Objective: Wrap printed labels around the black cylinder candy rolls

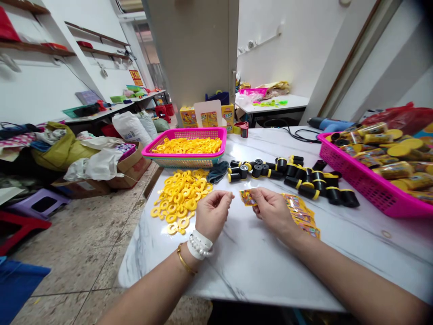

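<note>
My right hand [272,208] pinches a small yellow printed label [248,197] by its right end, just above the table. Under and beside that hand lies a row of similar yellow printed labels [301,210]. My left hand [214,212] is closed in a pinch a little to the left of the held label, apart from it. Whatever its fingertips hold, if anything, is hidden. Left of it, loose yellow plastic rings [182,196] are heaped on the table. Beyond both hands lie several black cylinders with yellow ends [297,174].
A pink basket of yellow rings [184,155] stands at the back left, near a dark cloth [218,172]. On the right, a pink basket [368,189] holds printed yellow tubes. A blue heat gun [333,125], a tape roll [241,129] and yellow boxes [206,118] are behind.
</note>
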Motion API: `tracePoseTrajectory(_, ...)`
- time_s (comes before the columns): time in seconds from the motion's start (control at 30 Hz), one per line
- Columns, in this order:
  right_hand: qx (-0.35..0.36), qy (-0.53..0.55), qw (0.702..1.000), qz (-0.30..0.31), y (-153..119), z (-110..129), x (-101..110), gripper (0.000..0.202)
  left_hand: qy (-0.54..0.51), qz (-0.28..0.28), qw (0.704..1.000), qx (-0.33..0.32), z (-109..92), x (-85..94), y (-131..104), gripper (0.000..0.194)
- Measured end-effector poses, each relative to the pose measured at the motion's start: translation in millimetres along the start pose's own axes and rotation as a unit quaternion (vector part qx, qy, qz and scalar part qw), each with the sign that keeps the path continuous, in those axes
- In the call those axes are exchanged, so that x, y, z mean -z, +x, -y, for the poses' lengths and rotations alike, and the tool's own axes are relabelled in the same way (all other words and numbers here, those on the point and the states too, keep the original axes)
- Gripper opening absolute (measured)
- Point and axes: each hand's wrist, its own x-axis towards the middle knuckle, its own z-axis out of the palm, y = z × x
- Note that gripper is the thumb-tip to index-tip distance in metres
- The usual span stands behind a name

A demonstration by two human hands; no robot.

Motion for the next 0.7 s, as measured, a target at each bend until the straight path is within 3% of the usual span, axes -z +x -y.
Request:
tracePoseTrajectory(0.33, 0.072, -0.083, 0.994, 0.003, -0.3, 3.7, -0.6, 0.044, -0.025, 0.059, 0.996, 0.064, -2.9, -1.2, 0.9, 0.034)
tracePoseTrajectory(0.57, 0.068, -0.042, 0.996, 0.045, 0.3, 2.0, -1.4, 0.025, 0.009, 0.028, 0.996, 0.078, -0.2, 3.6, 9.0, 0.029)
tracePoseTrajectory(0.7, 0.138, -0.128, 0.982, 0.027, -2.7, 3.8, -6.5, 0.023, 0.011, 0.063, 0.994, 0.090, -1.2, 1.0, 9.5, 0.037)
